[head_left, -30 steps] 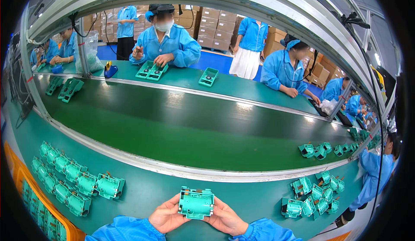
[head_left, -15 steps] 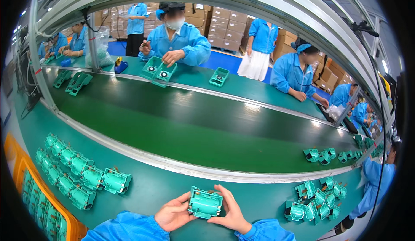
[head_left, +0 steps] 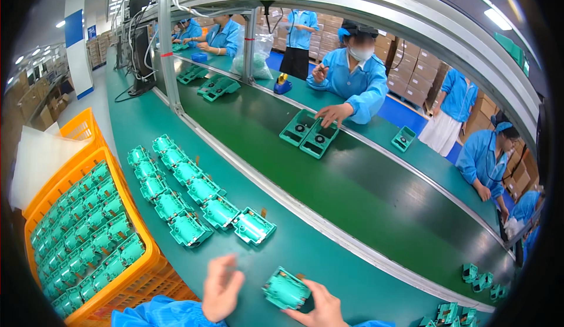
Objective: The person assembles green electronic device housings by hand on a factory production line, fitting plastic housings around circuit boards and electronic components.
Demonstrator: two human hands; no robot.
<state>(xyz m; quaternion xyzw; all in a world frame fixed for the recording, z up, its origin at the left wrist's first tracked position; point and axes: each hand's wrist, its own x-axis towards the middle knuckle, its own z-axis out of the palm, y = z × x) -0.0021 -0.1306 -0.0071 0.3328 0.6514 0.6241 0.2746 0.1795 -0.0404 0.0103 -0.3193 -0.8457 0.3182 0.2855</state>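
Note:
My right hand grips a teal plastic housing by its right side, thumb below and fingers above. The housing has a rounded, drum-like body and a small brown tab at its upper edge. To its left, my left hand is raised with nothing in it, its fingers loosely bent and the thumb apart, a little blurred. Beyond my hands, two rows of similar housings lie on the green tabletop.
An orange crate full of the same housings stands at left, with a white sheet behind it. A metal rail borders the green conveyor. Across it, a co-worker handles two green trays. More housings lie at lower right.
The view has swung left, bringing the orange crate further in. My left hand has let go of the housing; my right hand still holds it. The co-worker's two trays now lie on the conveyor.

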